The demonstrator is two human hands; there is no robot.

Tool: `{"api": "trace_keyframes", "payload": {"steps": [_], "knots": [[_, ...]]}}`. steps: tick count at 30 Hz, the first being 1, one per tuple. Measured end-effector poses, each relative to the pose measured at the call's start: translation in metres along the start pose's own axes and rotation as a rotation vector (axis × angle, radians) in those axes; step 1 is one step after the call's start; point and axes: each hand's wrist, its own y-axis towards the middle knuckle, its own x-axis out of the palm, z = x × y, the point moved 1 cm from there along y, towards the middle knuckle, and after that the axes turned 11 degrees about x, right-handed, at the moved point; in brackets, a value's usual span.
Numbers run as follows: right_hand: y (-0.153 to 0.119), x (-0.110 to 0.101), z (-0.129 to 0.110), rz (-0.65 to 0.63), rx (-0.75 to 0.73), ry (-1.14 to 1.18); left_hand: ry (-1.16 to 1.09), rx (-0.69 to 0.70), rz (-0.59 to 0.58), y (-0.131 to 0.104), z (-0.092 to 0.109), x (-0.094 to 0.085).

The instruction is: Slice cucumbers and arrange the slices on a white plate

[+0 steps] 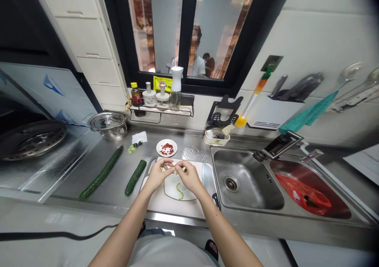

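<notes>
At a steel kitchen counter, the left hand point(158, 173) and right hand point(187, 175) meet above a white plate point(189, 194) on a cutting board point(166, 206), fingers of both pinched closed on a pale green cucumber piece point(177, 169) held between them. 2 cucumber slices point(179, 191) lie on the plate. To the left, 2 cucumbers rest on the counter: a short one point(135, 177) just beside the board, a long one point(101, 172) farther left. A dish of chopped red chilli point(166, 147) sits beyond the board; the sink point(247, 180) lies right.
</notes>
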Motion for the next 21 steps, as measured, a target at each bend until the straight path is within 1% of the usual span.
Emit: {"api": "trace_keyframes", "payload": {"steps": [2, 3, 4, 6, 8, 11, 13, 15, 21], "knots": [[0.001, -0.002, 0.001, 0.022, 0.023, 0.046, -0.026, -0.06, 0.113, -0.004, -0.004, 0.001], [0.001, -0.003, 0.002, 0.032, 0.031, 0.063, -0.065, -0.122, 0.141, -0.007, -0.006, 0.001], [0.002, -0.005, 0.002, 0.037, 0.036, 0.076, -0.125, -0.204, 0.137, -0.01, -0.008, 0.003], [0.002, -0.007, 0.002, 0.046, 0.036, 0.09, -0.288, -0.378, 0.069, -0.017, -0.011, 0.006], [0.001, -0.009, 0.003, 0.053, 0.028, 0.093, -0.454, -0.515, -0.01, -0.02, -0.013, 0.01], [-0.001, -0.009, 0.003, 0.052, 0.002, 0.08, -0.62, -0.625, -0.085, -0.019, -0.011, 0.015], [-0.002, -0.008, 0.003, 0.046, -0.022, 0.064, -0.672, -0.65, -0.111, -0.016, -0.01, 0.017], [-0.003, -0.008, 0.003, 0.036, -0.046, 0.046, -0.687, -0.642, -0.114, -0.012, -0.01, 0.019], [-0.007, -0.012, 0.002, 0.009, -0.08, -0.02, -0.573, -0.54, -0.088, -0.008, -0.011, 0.017]]}}
